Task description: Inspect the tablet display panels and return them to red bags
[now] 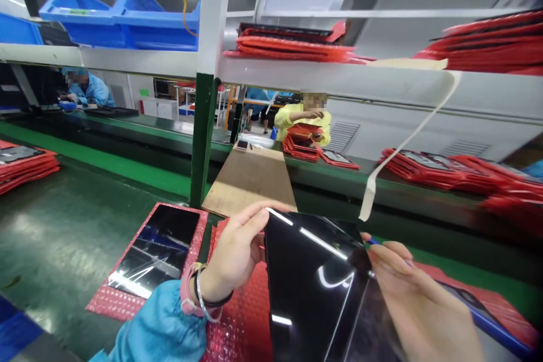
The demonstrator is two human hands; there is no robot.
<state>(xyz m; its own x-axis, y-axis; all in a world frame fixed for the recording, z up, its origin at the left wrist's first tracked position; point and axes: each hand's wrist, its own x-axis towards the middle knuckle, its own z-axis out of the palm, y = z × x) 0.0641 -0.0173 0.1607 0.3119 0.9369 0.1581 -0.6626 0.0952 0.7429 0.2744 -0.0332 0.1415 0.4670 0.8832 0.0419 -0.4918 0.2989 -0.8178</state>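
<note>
The left hand [237, 249] grips the upper left edge of a glossy black panel [309, 271], thumb at its corner. The right hand [419, 288] is at the opposite edge, its fingers partly curled; the blur hides how firmly it holds. A bit of blue [373, 241] shows at those fingers, too unclear to name.

The panel is raised and tilted, its shiny face towards the wearer, streaked with reflected light. The step in hand appears to be handling it and looking over that face. Any move from here calls for steady support at both edges, with fingers kept off the glass-like surface and its corners clear of the hanging pale strip [390, 161].

Below lies red bubble wrap [250, 308]. To the left, a second black panel [161, 249] rests on a pink bubble sheet [102, 305] on the green table [76, 226]. Beyond are a wooden board [254, 181] and a co-worker in yellow [288, 119] beside red-wrapped pieces [301, 147].
</note>
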